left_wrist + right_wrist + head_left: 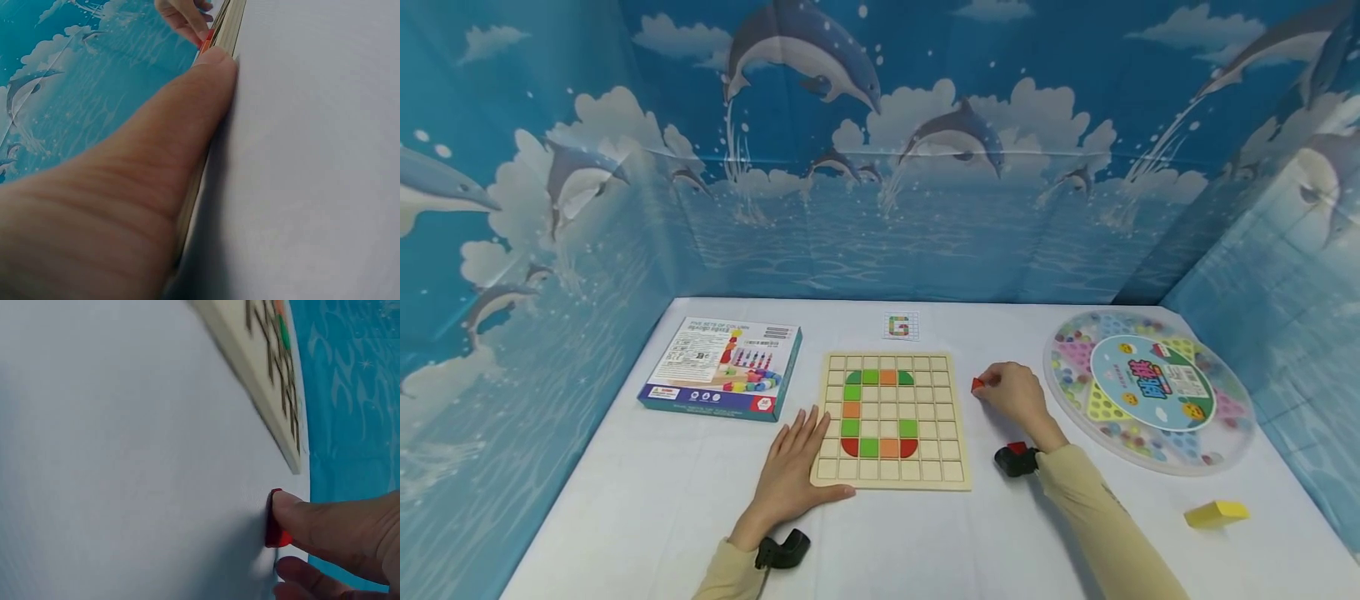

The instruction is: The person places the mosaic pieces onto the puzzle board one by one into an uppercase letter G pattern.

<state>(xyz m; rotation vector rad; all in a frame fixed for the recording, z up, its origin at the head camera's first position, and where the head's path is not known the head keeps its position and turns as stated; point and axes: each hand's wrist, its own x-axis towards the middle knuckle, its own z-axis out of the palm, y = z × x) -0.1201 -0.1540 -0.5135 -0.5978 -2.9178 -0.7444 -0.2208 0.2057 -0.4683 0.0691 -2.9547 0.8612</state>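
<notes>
A wooden grid board lies flat, with green, orange and red tiles forming a squared-off C-like outline in its cells. My left hand lies spread along its left side, fingertips at the left edge and thumb along the front edge. To the right of the board, my right hand pinches a small red tile between thumb and fingers, close over the white tabletop. Another red piece shows beside the right wrist camera, which partly covers it.
Behind the board lies a small card with a coloured G on a grid. A boxed game sits at the left. At the right are a round, clear-edged game case and a yellow block. Dolphin-print cloth walls the table.
</notes>
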